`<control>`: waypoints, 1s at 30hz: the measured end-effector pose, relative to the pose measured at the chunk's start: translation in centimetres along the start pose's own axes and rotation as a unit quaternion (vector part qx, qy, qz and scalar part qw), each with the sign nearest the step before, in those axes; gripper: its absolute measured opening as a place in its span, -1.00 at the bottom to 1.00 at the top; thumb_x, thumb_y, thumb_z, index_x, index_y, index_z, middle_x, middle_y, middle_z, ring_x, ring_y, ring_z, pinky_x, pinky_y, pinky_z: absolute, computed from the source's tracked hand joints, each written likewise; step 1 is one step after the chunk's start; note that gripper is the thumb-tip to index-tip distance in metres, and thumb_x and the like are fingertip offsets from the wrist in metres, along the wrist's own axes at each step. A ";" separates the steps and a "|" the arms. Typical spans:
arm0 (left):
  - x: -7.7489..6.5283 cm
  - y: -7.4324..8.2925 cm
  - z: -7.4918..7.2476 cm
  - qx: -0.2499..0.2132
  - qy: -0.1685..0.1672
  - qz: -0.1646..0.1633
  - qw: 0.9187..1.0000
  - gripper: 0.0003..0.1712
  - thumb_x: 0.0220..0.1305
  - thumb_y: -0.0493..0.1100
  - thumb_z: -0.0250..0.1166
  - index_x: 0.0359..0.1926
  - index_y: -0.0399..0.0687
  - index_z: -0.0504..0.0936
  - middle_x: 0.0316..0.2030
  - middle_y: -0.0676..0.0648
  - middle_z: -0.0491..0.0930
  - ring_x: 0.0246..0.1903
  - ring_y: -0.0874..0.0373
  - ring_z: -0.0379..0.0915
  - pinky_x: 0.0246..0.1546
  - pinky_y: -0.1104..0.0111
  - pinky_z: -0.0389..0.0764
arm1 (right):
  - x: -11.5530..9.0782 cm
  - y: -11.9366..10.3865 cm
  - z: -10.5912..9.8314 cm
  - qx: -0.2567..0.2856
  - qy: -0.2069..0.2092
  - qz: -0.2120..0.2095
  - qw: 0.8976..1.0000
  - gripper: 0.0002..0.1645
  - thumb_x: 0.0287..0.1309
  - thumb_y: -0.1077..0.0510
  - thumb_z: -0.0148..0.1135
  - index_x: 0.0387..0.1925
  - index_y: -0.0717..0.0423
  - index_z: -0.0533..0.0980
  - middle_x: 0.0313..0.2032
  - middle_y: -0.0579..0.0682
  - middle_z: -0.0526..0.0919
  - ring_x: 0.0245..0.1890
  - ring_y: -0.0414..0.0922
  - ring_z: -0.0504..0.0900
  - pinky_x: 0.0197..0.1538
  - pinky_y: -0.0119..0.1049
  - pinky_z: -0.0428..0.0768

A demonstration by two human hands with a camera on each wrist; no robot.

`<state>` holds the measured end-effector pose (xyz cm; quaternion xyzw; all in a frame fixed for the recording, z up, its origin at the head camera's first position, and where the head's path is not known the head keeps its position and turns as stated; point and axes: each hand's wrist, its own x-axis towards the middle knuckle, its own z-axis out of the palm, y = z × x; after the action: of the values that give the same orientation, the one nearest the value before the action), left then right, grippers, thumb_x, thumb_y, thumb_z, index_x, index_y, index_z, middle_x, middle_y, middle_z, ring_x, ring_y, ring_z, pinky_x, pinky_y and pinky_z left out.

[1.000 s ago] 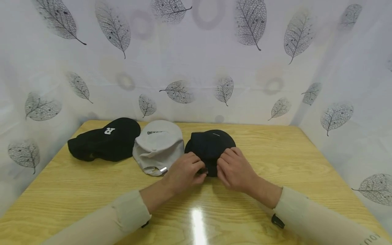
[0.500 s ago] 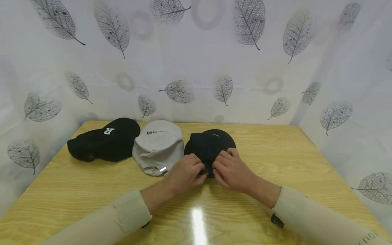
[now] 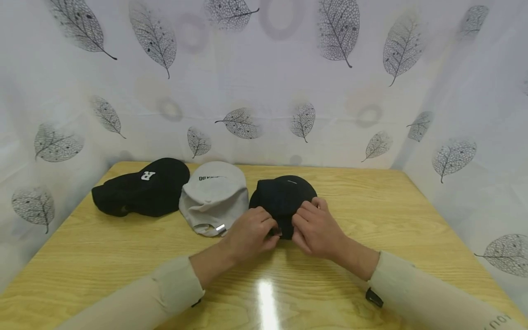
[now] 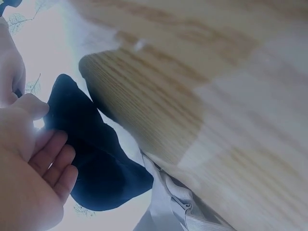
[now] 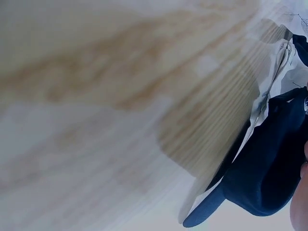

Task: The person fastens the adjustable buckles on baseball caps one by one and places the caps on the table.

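Observation:
A dark navy baseball cap point(image 3: 280, 195) sits on the table, its brim away from me and a small light mark near the brim. At its near edge, my left hand point(image 3: 251, 233) pinches the back strap between thumb and fingers, close to a small buckle. On the near right side, my right hand point(image 3: 317, 229) grips the cap's edge with curled fingers. The left wrist view shows the cap point(image 4: 101, 173) just past the fingers of my left hand point(image 4: 29, 163). Only a sliver of my right hand point(image 5: 299, 204) shows beside the cap point(image 5: 264, 163) in the right wrist view.
A light grey cap point(image 3: 216, 183) with dark lettering and a metal buckle lies just left of the navy one. Farther left is a black cap point(image 3: 144, 195) with a white R. The wooden table point(image 3: 371, 197) ends at a leaf-patterned curtain point(image 3: 264, 82).
Both hands stay at the near edge of the navy cap. The right hand shifted slightly left, then back right; the other caps have not moved.

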<state>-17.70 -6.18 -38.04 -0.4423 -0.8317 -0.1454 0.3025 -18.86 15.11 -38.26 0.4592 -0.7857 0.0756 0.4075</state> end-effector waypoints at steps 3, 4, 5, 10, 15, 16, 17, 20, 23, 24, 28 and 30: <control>0.0 0.0 0.1 0.002 0.002 -0.004 1.000 -0.85 -0.03 -0.06 0.38 -0.47 0.03 0.59 -0.48 0.12 0.56 -0.40 0.25 0.44 -0.35 0.42 0.48 | 0.0 0.0 -0.1 -0.007 0.014 0.011 1.000 -0.79 0.00 0.15 -0.14 -0.65 0.05 0.35 -0.64 -0.10 0.33 -0.52 -0.09 0.27 -0.25 -0.01 0.21; 0.0 -0.1 0.1 0.005 0.003 -0.005 1.000 -0.85 -0.01 -0.06 0.37 -0.46 0.03 0.58 -0.48 0.12 0.56 -0.40 0.25 0.44 -0.35 0.42 0.47 | 0.0 0.0 -0.1 -0.011 0.020 0.014 1.000 -0.80 0.00 0.15 -0.12 -0.62 0.06 0.39 -0.61 -0.09 0.37 -0.50 -0.08 0.30 -0.25 0.01 0.21; 0.0 -0.1 0.2 0.009 0.004 -0.006 1.000 -0.84 0.00 -0.05 0.36 -0.45 0.03 0.58 -0.47 0.12 0.55 -0.40 0.25 0.44 -0.35 0.41 0.47 | 0.1 0.1 -0.2 -0.014 0.025 0.017 0.999 -0.81 -0.01 0.14 -0.10 -0.57 0.06 0.44 -0.57 -0.08 0.43 -0.47 -0.07 0.34 -0.24 0.02 0.21; -0.1 -0.1 0.4 0.022 0.012 -0.013 1.000 -0.82 0.01 -0.03 0.36 -0.42 0.01 0.58 -0.47 0.10 0.56 -0.41 0.22 0.45 -0.35 0.39 0.48 | 0.3 0.1 -0.3 -0.010 0.050 -0.012 0.999 -0.68 -0.03 0.05 0.03 -0.25 0.06 0.57 -0.23 0.04 0.58 -0.23 0.02 0.43 -0.22 0.11 0.15; -0.2 0.0 0.3 -0.017 0.006 -0.028 0.999 -0.82 0.02 -0.07 0.36 -0.41 -0.04 0.58 -0.47 0.08 0.56 -0.42 0.23 0.42 -0.38 0.43 0.47 | 0.8 -0.1 -0.1 0.000 0.072 -0.096 0.993 -0.60 0.04 -0.15 0.21 -0.17 0.00 0.61 -0.16 0.06 0.59 -0.18 0.04 0.44 -0.20 0.09 0.17; -0.2 0.0 0.2 -0.030 0.004 -0.033 0.999 -0.83 0.03 -0.08 0.36 -0.40 -0.05 0.58 -0.47 0.08 0.56 -0.43 0.23 0.41 -0.38 0.44 0.47 | 0.8 -0.2 -0.1 -0.003 0.076 -0.109 0.991 -0.59 0.03 -0.17 0.25 -0.19 -0.01 0.62 -0.18 0.05 0.60 -0.19 0.03 0.45 -0.20 0.08 0.19; -0.2 0.0 0.2 -0.042 0.003 -0.037 0.998 -0.83 0.04 -0.09 0.36 -0.39 -0.06 0.58 -0.46 0.07 0.56 -0.42 0.24 0.41 -0.39 0.46 0.47 | 0.9 -0.2 0.0 -0.007 0.077 -0.120 0.990 -0.59 0.02 -0.19 0.27 -0.20 -0.01 0.62 -0.19 0.03 0.61 -0.20 0.02 0.47 -0.20 0.07 0.20; -0.2 0.0 0.1 -0.080 0.001 -0.049 0.996 -0.85 0.05 -0.12 0.35 -0.38 -0.07 0.58 -0.45 0.06 0.56 -0.41 0.24 0.41 -0.37 0.48 0.47 | 0.9 -0.2 0.1 -0.021 0.076 -0.131 0.988 -0.64 0.03 -0.15 0.29 -0.27 0.01 0.63 -0.26 -0.02 0.63 -0.25 -0.03 0.50 -0.21 0.04 0.24; -0.1 -0.1 0.1 -0.113 -0.002 -0.053 0.992 -0.84 0.04 -0.13 0.37 -0.36 -0.06 0.57 -0.43 0.07 0.58 -0.39 0.26 0.43 -0.34 0.51 0.48 | 0.8 -0.2 0.2 -0.027 0.061 -0.127 0.990 -0.71 0.09 -0.08 0.25 -0.31 0.03 0.60 -0.32 -0.05 0.63 -0.31 -0.07 0.52 -0.22 -0.02 0.28; -0.1 -0.1 0.1 -0.123 -0.003 -0.054 0.991 -0.84 0.04 -0.13 0.37 -0.36 -0.05 0.57 -0.43 0.07 0.58 -0.39 0.27 0.43 -0.34 0.52 0.48 | 0.7 -0.2 0.1 -0.026 0.057 -0.126 0.990 -0.73 0.11 -0.06 0.24 -0.31 0.05 0.60 -0.34 -0.06 0.63 -0.33 -0.08 0.52 -0.22 -0.05 0.30; 0.0 -0.1 0.2 -0.150 -0.001 -0.055 0.987 -0.81 0.04 -0.09 0.37 -0.34 -0.03 0.57 -0.42 0.10 0.57 -0.38 0.29 0.41 -0.33 0.55 0.46 | 0.7 -0.1 0.1 -0.021 0.057 -0.124 0.990 -0.76 0.11 0.01 0.25 -0.31 0.10 0.61 -0.41 -0.07 0.63 -0.40 -0.11 0.54 -0.26 -0.17 0.41; 0.1 -0.2 0.1 -0.153 0.003 -0.058 0.986 -0.75 0.01 -0.06 0.39 -0.31 -0.02 0.56 -0.39 0.11 0.55 -0.36 0.30 0.39 -0.30 0.53 0.44 | 0.7 -0.1 0.0 -0.014 0.069 -0.118 0.990 -0.75 0.09 0.02 0.26 -0.31 0.13 0.62 -0.42 -0.06 0.64 -0.42 -0.11 0.55 -0.27 -0.19 0.44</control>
<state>-17.95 -6.18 -38.10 -0.4337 -0.8233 -0.2895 0.2242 -18.99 14.63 -37.79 0.5366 -0.6967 0.0473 0.4737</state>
